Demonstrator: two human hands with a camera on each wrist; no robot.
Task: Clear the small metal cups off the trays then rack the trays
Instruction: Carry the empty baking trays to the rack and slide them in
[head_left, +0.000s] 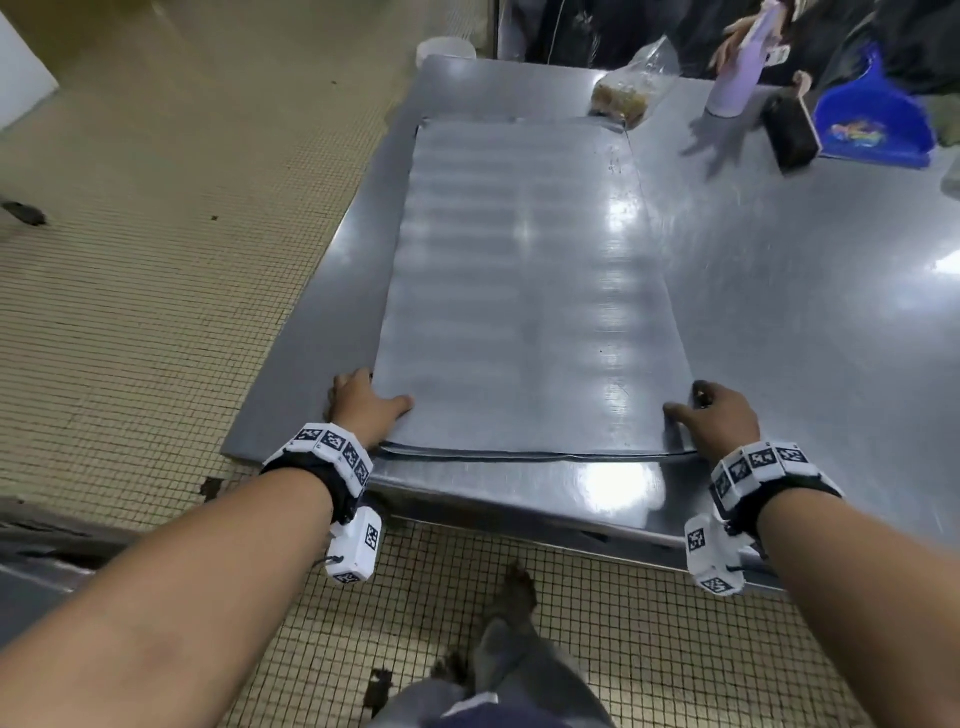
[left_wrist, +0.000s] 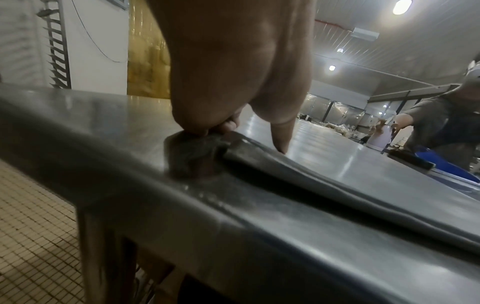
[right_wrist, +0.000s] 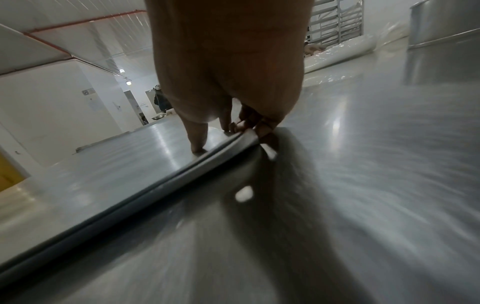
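A steel desk (head_left: 779, 312) fills most of the head view, set on a floor (head_left: 130, 260) of small beige tiles. On the desk, flat trays (head_left: 530, 291) are stacked near its left edge, their near end lying just short of the desk's front edge; at least two layered rims are seen in the wrist views. No cups are seen on the top tray.

The near left corner of the trays is gripped by the left hand (head_left: 363, 402): the thumb is laid on the top surface and the fingers (left_wrist: 226, 126) are curled under the rim. The near right corner is gripped by the right hand (head_left: 719, 415) in the same way, thumb on top, fingers (right_wrist: 249, 121) hooked round the edge.

At the far end of the desk a blue dustpan (head_left: 872, 119), a dark brush (head_left: 792, 130), a lilac bottle (head_left: 735, 83) held by another person's hand, and a clear bag (head_left: 631, 85) of brownish food are seen.
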